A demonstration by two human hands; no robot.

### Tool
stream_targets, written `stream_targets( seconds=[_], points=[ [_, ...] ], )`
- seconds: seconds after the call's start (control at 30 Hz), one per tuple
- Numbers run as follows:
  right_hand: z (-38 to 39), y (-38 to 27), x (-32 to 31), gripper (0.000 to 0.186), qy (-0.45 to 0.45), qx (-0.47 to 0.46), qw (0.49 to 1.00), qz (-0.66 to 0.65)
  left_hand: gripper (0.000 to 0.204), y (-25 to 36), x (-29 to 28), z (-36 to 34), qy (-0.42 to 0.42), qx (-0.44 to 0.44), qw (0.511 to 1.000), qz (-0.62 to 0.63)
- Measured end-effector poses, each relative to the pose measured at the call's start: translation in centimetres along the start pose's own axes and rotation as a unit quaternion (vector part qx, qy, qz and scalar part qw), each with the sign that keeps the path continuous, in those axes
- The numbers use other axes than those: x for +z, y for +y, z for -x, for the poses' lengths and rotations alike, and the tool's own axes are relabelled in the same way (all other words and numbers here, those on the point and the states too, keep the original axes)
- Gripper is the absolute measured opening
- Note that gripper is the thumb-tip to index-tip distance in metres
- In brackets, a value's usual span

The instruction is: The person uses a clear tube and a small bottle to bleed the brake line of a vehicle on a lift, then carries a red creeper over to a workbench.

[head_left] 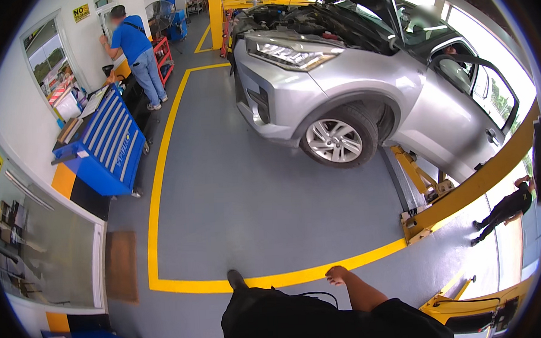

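My right hand (335, 275) hangs in front of my body at the lower middle, over the yellow floor line (371, 254). Its fingers are loosely bent and slightly apart, and I see nothing held in them. My left hand is out of view. Dark clothing covers my body, and one dark shoe (235, 278) reaches the yellow line. Ahead to the right stands a silver car (363, 74) with its hood raised and a side door open. Its front wheel (335, 141) is turned at an angle; neither hand touches the car.
A yellow lift post (482, 184) and a lift arm (415, 168) stand beside the car. A blue tool cabinet (109, 143) lines the left wall, near a person in a blue shirt (133, 45). Another person in dark clothes (509, 212) is at the far right. A brown mat (121, 266) lies by the glass door.
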State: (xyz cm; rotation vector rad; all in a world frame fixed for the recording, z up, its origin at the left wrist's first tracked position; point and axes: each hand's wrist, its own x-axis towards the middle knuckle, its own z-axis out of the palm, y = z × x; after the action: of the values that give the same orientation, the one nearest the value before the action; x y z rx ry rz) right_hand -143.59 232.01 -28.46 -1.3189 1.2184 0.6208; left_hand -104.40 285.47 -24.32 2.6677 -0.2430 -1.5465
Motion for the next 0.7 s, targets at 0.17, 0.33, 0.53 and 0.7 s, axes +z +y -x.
stream_targets(
  seconds=[0.17, 0.33, 0.53, 0.7],
  points=[
    [0.8, -16.9, 5.7, 0.026, -0.015, 0.054, 0.995, -0.079, 0.021, -3.9, -18.2, -11.3, -0.156, 0.203, 0.871, 0.419],
    [-5.8, -16.9, 0.9, 0.032, 0.034, -0.239, 0.930, 0.278, 0.031, 30.3, -45.5, -4.2, 0.191, 0.295, 0.895, 0.274],
    [-8.7, -36.6, -1.9, 0.022, 0.037, -0.024, 0.998, -0.045, 0.041, 52.7, -68.4, 16.1, 0.224, 0.827, 0.499, 0.129],
    [-15.1, -45.6, -6.8, 0.022, 0.024, 0.099, 0.973, -0.208, 0.042, 62.0, -75.9, 19.3, 0.262, 0.910, 0.322, -0.009]
  ],
)
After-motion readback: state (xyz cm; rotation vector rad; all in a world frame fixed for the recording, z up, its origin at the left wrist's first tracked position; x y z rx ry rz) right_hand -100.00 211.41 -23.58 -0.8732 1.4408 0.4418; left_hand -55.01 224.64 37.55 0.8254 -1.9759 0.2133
